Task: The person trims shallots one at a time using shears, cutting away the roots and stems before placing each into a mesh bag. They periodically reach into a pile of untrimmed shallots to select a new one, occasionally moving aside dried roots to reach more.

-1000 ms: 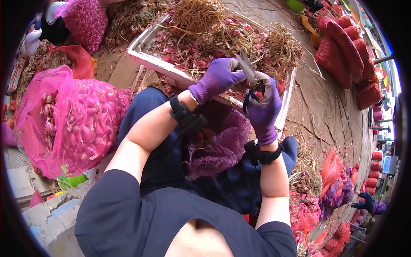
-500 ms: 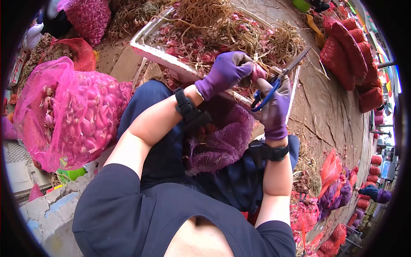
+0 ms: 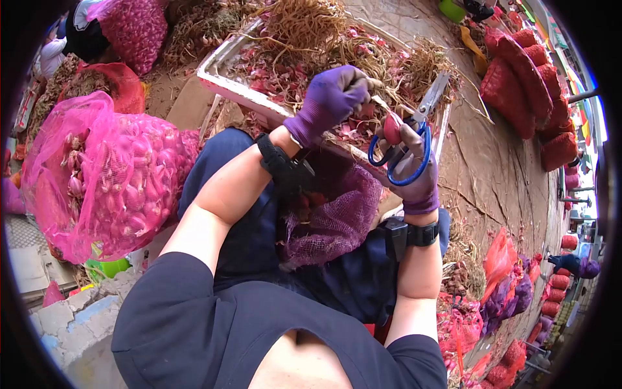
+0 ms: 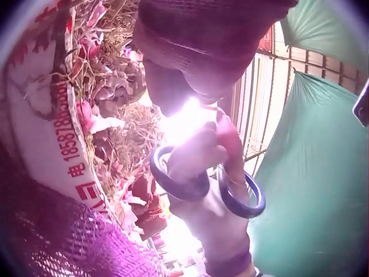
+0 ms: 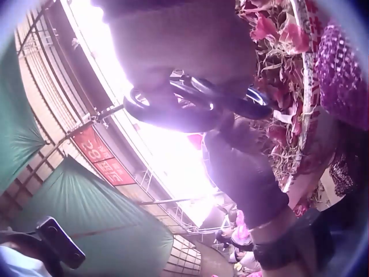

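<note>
At upper centre, your right hand (image 3: 416, 180) holds one pair of blue-handled metal scissors (image 3: 429, 105) and one red oval bulb (image 3: 392, 129). Your left hand (image 3: 329, 100) curls nearby; if it pinches, I cannot tell.

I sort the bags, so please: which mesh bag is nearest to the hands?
The purple mesh bag between the legs, just below left hand and right hand. Big pink ones sit off left; red ones lie far right.

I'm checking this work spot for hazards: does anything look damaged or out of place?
The concrete on the person's left is cracked and jagged, so it looks broken. Dried stalks bulge over the white tray's far right corner, as if overfilled.
</note>
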Action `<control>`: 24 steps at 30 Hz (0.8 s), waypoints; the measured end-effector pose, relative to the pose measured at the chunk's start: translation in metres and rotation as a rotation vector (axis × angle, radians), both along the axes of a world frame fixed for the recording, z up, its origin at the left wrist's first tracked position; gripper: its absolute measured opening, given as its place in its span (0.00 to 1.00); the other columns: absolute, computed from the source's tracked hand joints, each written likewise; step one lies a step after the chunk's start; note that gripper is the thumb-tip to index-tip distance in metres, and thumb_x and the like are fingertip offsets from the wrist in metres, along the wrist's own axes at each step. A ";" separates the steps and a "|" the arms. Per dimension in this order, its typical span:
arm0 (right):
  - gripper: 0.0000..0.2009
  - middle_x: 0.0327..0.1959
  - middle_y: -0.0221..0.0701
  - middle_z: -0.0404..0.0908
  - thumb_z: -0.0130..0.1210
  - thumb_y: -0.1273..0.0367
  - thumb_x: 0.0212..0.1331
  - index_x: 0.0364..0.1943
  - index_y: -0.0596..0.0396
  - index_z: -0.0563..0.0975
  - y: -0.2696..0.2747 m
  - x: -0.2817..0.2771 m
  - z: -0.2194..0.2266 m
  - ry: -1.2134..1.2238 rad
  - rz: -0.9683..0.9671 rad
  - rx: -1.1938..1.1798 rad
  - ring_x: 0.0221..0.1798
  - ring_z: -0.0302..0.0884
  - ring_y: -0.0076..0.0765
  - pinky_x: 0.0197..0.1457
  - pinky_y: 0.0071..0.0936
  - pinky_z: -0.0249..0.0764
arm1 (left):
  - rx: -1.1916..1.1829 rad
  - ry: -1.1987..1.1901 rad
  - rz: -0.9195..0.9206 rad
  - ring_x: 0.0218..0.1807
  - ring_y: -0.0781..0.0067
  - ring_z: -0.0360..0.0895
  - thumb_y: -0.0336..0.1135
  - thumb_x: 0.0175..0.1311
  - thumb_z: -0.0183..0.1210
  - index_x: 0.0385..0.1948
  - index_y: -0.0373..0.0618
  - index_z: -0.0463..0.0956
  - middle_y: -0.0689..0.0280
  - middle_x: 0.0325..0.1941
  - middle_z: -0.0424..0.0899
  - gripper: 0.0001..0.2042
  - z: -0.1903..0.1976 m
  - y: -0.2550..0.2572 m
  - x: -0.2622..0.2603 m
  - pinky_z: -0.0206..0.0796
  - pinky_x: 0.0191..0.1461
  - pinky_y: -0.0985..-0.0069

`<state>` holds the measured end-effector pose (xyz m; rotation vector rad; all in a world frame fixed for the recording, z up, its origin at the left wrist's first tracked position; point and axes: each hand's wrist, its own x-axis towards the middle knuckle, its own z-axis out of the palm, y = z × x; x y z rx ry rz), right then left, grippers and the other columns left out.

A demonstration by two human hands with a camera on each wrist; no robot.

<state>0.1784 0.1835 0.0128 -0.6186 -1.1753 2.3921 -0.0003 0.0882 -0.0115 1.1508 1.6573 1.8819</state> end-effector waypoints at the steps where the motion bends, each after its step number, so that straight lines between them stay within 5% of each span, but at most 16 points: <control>1: 0.13 0.44 0.35 0.81 0.54 0.68 0.63 0.49 0.59 0.74 -0.001 -0.001 0.002 -0.012 -0.010 -0.026 0.48 0.80 0.34 0.53 0.35 0.77 | -0.086 0.048 0.036 0.24 0.84 0.75 0.34 0.68 0.52 0.33 0.39 0.76 0.68 0.24 0.80 0.08 -0.006 0.002 -0.011 0.70 0.30 0.82; 2: 0.13 0.44 0.36 0.81 0.55 0.69 0.63 0.49 0.58 0.74 -0.002 -0.001 0.004 -0.025 -0.023 -0.052 0.48 0.80 0.35 0.53 0.34 0.77 | -0.173 0.095 0.069 0.24 0.81 0.76 0.34 0.67 0.53 0.33 0.39 0.76 0.68 0.23 0.79 0.08 -0.005 0.002 -0.017 0.70 0.31 0.80; 3: 0.15 0.45 0.38 0.80 0.56 0.73 0.61 0.52 0.58 0.71 0.003 -0.002 -0.008 0.021 -0.054 0.162 0.48 0.81 0.37 0.53 0.35 0.78 | -0.310 0.448 0.253 0.26 0.76 0.77 0.35 0.65 0.55 0.38 0.41 0.77 0.66 0.24 0.79 0.09 -0.005 0.000 -0.020 0.69 0.33 0.78; 4: 0.15 0.45 0.38 0.80 0.56 0.73 0.61 0.52 0.58 0.71 0.007 -0.004 -0.011 0.024 -0.059 0.166 0.48 0.81 0.37 0.53 0.35 0.78 | -0.304 0.451 0.250 0.26 0.76 0.77 0.35 0.65 0.55 0.38 0.41 0.77 0.66 0.24 0.79 0.09 -0.006 0.001 -0.017 0.69 0.33 0.78; 6: 0.20 0.46 0.40 0.79 0.57 0.77 0.58 0.55 0.58 0.67 0.012 -0.009 -0.011 0.150 -0.160 0.101 0.47 0.81 0.39 0.53 0.35 0.78 | -0.048 0.540 0.377 0.29 0.74 0.77 0.35 0.65 0.55 0.40 0.42 0.78 0.66 0.24 0.78 0.09 0.010 -0.004 0.003 0.69 0.34 0.76; 8: 0.22 0.46 0.40 0.79 0.58 0.79 0.56 0.56 0.59 0.65 0.008 -0.011 -0.003 0.125 -0.200 0.162 0.47 0.81 0.39 0.54 0.35 0.78 | -0.075 0.471 0.226 0.31 0.78 0.77 0.36 0.65 0.56 0.40 0.41 0.79 0.67 0.27 0.79 0.10 0.019 -0.003 0.017 0.68 0.35 0.77; 10: 0.22 0.46 0.39 0.79 0.58 0.79 0.55 0.55 0.60 0.66 0.002 -0.013 0.006 0.046 -0.107 0.289 0.48 0.81 0.38 0.55 0.34 0.77 | -0.057 0.197 -0.118 0.34 0.83 0.76 0.37 0.65 0.56 0.39 0.41 0.80 0.67 0.29 0.81 0.10 0.010 0.003 0.025 0.69 0.38 0.79; 12: 0.23 0.47 0.39 0.79 0.59 0.79 0.54 0.55 0.60 0.65 0.000 -0.014 -0.001 0.064 -0.088 0.211 0.47 0.81 0.37 0.54 0.32 0.77 | -0.126 0.092 -0.083 0.38 0.85 0.76 0.37 0.65 0.56 0.40 0.39 0.80 0.67 0.33 0.83 0.11 0.017 -0.003 0.027 0.70 0.42 0.81; 15: 0.24 0.45 0.37 0.79 0.59 0.79 0.54 0.56 0.59 0.65 0.001 -0.017 -0.007 0.054 -0.116 0.246 0.46 0.81 0.35 0.52 0.29 0.78 | -0.116 -0.278 -0.354 0.38 0.83 0.77 0.36 0.64 0.56 0.41 0.36 0.79 0.69 0.36 0.83 0.12 0.019 -0.004 0.018 0.71 0.44 0.81; 20: 0.22 0.45 0.36 0.78 0.58 0.79 0.55 0.55 0.59 0.66 -0.003 -0.017 -0.004 0.024 -0.194 0.318 0.45 0.80 0.33 0.51 0.28 0.78 | -0.187 -0.388 -0.316 0.34 0.84 0.77 0.36 0.65 0.55 0.45 0.39 0.77 0.69 0.36 0.83 0.12 0.010 -0.007 0.013 0.70 0.39 0.83; 24: 0.20 0.47 0.38 0.77 0.57 0.76 0.58 0.55 0.58 0.67 -0.004 -0.016 0.003 0.106 -0.049 -0.012 0.45 0.80 0.34 0.50 0.30 0.79 | -0.061 -0.487 -0.434 0.32 0.80 0.81 0.36 0.68 0.53 0.42 0.42 0.78 0.67 0.35 0.84 0.10 0.016 -0.009 0.006 0.73 0.38 0.83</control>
